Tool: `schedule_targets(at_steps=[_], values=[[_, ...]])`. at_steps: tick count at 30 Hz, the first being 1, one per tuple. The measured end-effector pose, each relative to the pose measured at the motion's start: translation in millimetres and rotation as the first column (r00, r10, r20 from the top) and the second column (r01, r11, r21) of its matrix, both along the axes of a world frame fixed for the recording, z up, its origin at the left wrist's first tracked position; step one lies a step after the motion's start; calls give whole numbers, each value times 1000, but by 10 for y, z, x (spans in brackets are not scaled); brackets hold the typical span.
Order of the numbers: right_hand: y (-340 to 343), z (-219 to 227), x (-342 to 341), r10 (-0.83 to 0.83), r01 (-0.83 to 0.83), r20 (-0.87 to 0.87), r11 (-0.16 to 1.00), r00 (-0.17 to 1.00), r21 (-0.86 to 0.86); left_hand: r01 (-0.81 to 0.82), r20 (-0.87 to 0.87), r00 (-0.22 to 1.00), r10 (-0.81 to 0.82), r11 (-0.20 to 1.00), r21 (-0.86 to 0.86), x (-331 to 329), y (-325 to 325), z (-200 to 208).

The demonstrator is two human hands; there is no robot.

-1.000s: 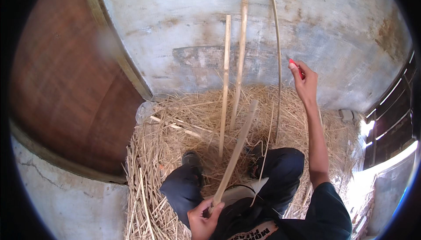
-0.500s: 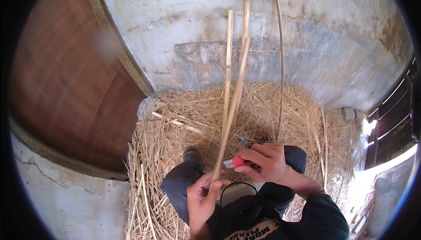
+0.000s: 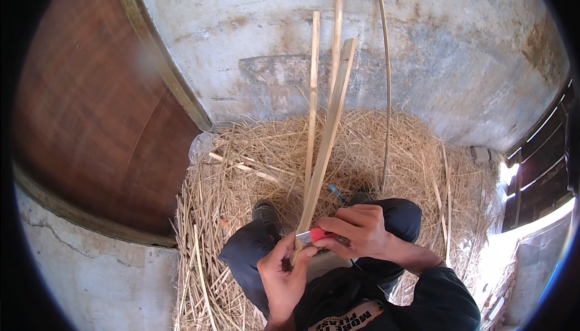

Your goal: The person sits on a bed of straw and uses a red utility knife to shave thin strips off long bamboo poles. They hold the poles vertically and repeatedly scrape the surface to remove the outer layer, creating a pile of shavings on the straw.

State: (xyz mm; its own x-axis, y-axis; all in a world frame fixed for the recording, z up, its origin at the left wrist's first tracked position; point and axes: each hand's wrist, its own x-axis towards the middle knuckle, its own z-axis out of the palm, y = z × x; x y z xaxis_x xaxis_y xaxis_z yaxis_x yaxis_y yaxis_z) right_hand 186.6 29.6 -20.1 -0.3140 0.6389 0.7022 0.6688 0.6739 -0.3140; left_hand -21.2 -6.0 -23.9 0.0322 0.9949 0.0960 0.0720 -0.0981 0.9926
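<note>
A long pale wooden strip [image 3: 329,134] rises from my left hand [image 3: 280,278] toward the wall. My left fingers are closed around its near end. In my right hand [image 3: 361,234] is a red utility knife [image 3: 321,233], gripped between fingers and thumb. Its short metal blade lies against the strip just above my left fingers. Both hands are close together over my lap, between my bent knees. Part of the strip's near end is hidden by my left hand.
Two pale strips [image 3: 313,77] [image 3: 339,22] and a thin, slightly bent stick [image 3: 386,89] lean on the stained wall [image 3: 453,59]. Straw [image 3: 260,149] and loose stick pieces cover the floor. A small blue object [image 3: 336,193] lies by my right foot. A brown door [image 3: 103,119] stands left.
The knife has moved left and now touches the strip. The strip has turned, showing a broader face, and its far end has shifted slightly right.
</note>
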Motion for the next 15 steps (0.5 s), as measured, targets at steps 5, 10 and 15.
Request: schedule_targets(at_steps=[5,10,15], values=[[-6,-10,-8,-35,35,5,998,999,44,7,-56,998,-6,1000,30,-12,-4,-3],[1,0,-8,-56,55,13,996,998,68,11,-20,1000,-11,1000,19,9,-5,39],[14,7,-1,-73,72,16,994,997,86,25,-13,1000,-25,1000,14,2,-9,-4]])
